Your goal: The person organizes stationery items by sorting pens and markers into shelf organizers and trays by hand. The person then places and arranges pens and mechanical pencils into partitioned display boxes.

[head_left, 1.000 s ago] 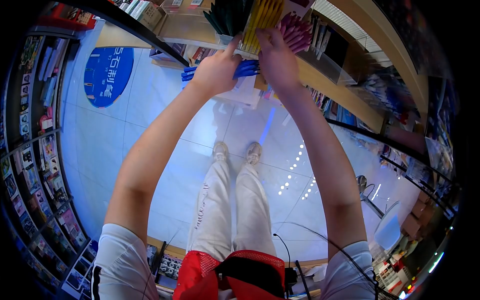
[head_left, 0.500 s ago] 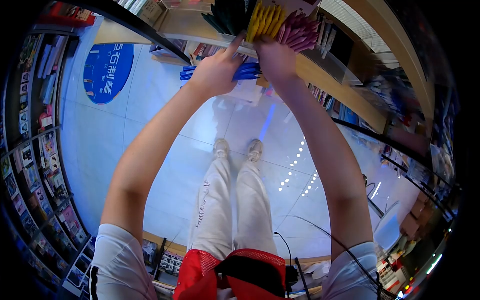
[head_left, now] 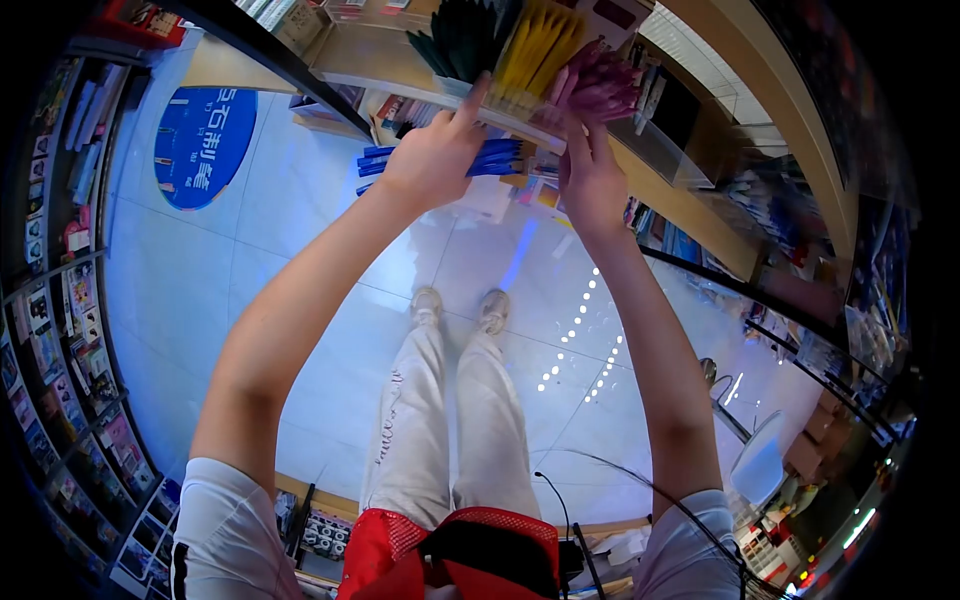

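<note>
My left hand [head_left: 435, 158] is wrapped round a bundle of blue pens [head_left: 498, 157], which sticks out on both sides of it. Its index finger points up to the front of a clear holder at the shelf edge. That holder carries dark green pens [head_left: 458, 42], and beside them stand yellow pens [head_left: 540, 48]. Pink pens [head_left: 603, 82] lean at the right end of the row. Just below them is my right hand [head_left: 592, 172], its fingers stretched upward near the holder's front and apart, with nothing visible in them.
A wooden shelf [head_left: 690, 205] runs down to the right, with books below it. A dark metal post [head_left: 290, 70] slants at the upper left. Display racks [head_left: 75, 290] line the far left. A round blue floor sign [head_left: 205, 148] lies on the tiles.
My right hand has moved from the yellow pens down and right, below the pink ones. The blue pens remain in my left hand. The view has shifted slightly.
</note>
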Demonstrator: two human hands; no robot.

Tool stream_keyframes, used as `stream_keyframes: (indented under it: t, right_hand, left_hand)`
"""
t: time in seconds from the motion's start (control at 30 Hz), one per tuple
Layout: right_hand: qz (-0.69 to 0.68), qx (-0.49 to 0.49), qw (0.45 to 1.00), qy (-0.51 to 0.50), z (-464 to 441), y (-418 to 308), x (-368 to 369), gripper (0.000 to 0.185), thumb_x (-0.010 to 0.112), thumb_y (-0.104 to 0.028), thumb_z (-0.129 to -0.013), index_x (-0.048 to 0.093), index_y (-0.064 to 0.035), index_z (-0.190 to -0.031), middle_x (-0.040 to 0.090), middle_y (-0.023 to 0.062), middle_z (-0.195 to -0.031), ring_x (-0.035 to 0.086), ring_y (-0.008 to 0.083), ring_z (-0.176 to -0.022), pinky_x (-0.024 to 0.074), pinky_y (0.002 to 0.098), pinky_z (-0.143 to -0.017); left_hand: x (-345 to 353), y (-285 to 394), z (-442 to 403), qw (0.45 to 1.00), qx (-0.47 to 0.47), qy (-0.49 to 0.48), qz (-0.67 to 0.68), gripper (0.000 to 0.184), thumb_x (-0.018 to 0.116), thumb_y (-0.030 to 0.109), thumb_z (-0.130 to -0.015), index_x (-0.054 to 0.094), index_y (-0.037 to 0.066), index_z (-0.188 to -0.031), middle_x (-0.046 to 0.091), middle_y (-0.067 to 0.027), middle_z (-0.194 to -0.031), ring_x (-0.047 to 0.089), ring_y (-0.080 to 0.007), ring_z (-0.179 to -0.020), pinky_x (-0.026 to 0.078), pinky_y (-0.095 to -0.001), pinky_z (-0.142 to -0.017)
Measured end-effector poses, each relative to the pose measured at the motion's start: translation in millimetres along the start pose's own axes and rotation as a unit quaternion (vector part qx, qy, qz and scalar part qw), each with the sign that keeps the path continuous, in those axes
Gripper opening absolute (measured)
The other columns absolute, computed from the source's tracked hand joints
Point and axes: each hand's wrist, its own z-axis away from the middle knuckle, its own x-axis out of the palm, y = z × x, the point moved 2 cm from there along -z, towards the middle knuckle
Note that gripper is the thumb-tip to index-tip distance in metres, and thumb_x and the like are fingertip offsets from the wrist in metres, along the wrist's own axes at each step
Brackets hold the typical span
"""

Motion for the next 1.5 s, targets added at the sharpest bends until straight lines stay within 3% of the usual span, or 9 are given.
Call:
stream_keyframes:
  t: [0.27, 0.57, 0.87, 1.17, 1.2, 1.23, 1.33, 1.5]
  right_hand:
    - [0.007, 0.038, 0.999, -0.029, 12, 0, 16, 0.054, 0.058, 0.004, -0.067, 0.051, -0.0015, -0.121, 0.047, 0.0123, -0.119, 0.06, 0.0263, -0.09, 0.0542, 0.0349, -0.067]
    - [0.03, -0.028, 0.999, 0.008, 23, 1, 14, 0.056, 0.057, 0.002, -0.067, 0.049, -0.0003, -0.122, 0.047, 0.0115, -0.114, 0.058, 0.025, -0.088, 0.0528, 0.0342, -0.068]
    - [-0.087, 0.072, 0.992, -0.047, 6, 7, 6, 0.051, 0.051, 0.006, -0.069, 0.051, -0.0079, -0.119, 0.048, 0.0089, -0.12, 0.056, 0.0305, -0.1, 0.05, 0.04, -0.078]
    - [-0.161, 0.079, 0.984, 0.018, -6, 16, 15, 0.047, 0.05, 0.006, -0.071, 0.051, -0.0081, -0.116, 0.05, 0.0112, -0.116, 0.055, 0.0345, -0.099, 0.0474, 0.0413, -0.081]
    - [-0.168, 0.077, 0.983, 0.023, -4, 16, 16, 0.045, 0.049, 0.006, -0.072, 0.052, -0.0076, -0.115, 0.05, 0.011, -0.117, 0.056, 0.0337, -0.097, 0.048, 0.0405, -0.078]
    - [-0.176, 0.073, 0.981, 0.027, -2, 15, 17, 0.043, 0.049, 0.006, -0.073, 0.052, -0.0071, -0.114, 0.049, 0.0108, -0.118, 0.057, 0.0329, -0.095, 0.0487, 0.0397, -0.076]
    - [-0.176, 0.077, 0.981, 0.02, 6, 13, 12, 0.041, 0.05, 0.007, -0.074, 0.052, -0.005, -0.113, 0.049, 0.0102, -0.119, 0.059, 0.0299, -0.088, 0.0495, 0.0368, -0.072]
    - [-0.191, 0.093, 0.977, 0.024, 17, 16, 10, 0.046, 0.052, 0.009, -0.072, 0.051, -0.0033, -0.116, 0.049, 0.0118, -0.119, 0.059, 0.023, -0.077, 0.0497, 0.0312, -0.069]
  left_hand:
    - [6, 4, 0, 1.0, 0.001, 0.018, 0.024, 0.025, 0.069, 0.008, -0.061, 0.062, 0.002, -0.084, 0.017, -0.0146, -0.149, 0.055, -0.0258, -0.105, 0.051, -0.0354, -0.078]
    - [-2, 5, -1, 0.999, 0.014, 0.028, 0.024, 0.028, 0.069, 0.008, -0.061, 0.063, 0.002, -0.087, 0.018, -0.015, -0.148, 0.056, -0.0299, -0.103, 0.05, -0.037, -0.081]
    - [-2, 13, 0, 0.999, -0.006, 0.027, 0.033, 0.025, 0.066, 0.007, -0.06, 0.062, 0.002, -0.084, 0.018, -0.0156, -0.149, 0.055, -0.0329, -0.102, 0.05, -0.0385, -0.08]
    - [-6, 17, 1, 0.999, 0.016, 0.042, 0.028, 0.021, 0.065, 0.007, -0.06, 0.059, 0.002, -0.079, 0.021, -0.0119, -0.149, 0.057, -0.0313, -0.099, 0.05, -0.0394, -0.077]
    - [-7, 18, 0, 0.999, 0.015, 0.04, 0.026, 0.02, 0.065, 0.006, -0.06, 0.059, 0.002, -0.079, 0.021, -0.0112, -0.149, 0.057, -0.0312, -0.098, 0.05, -0.0394, -0.077]
    - [-6, 19, -1, 1.0, 0.019, 0.022, -0.003, 0.032, 0.071, 0.012, -0.062, 0.063, 0.003, -0.092, 0.022, -0.0101, -0.148, 0.056, -0.0299, -0.101, 0.052, -0.0396, -0.076]
    - [-10, 25, -6, 0.998, 0.021, 0.052, 0.019, 0.023, 0.066, 0.008, -0.06, 0.06, 0.001, -0.082, 0.022, -0.0103, -0.148, 0.059, -0.0316, -0.094, 0.051, -0.04, -0.075]
    - [-18, 30, -12, 0.999, -0.01, 0.023, 0.025, 0.027, 0.066, 0.01, -0.062, 0.061, 0.001, -0.086, 0.029, -0.0076, -0.144, 0.06, -0.0323, -0.091, 0.051, -0.0404, -0.074]
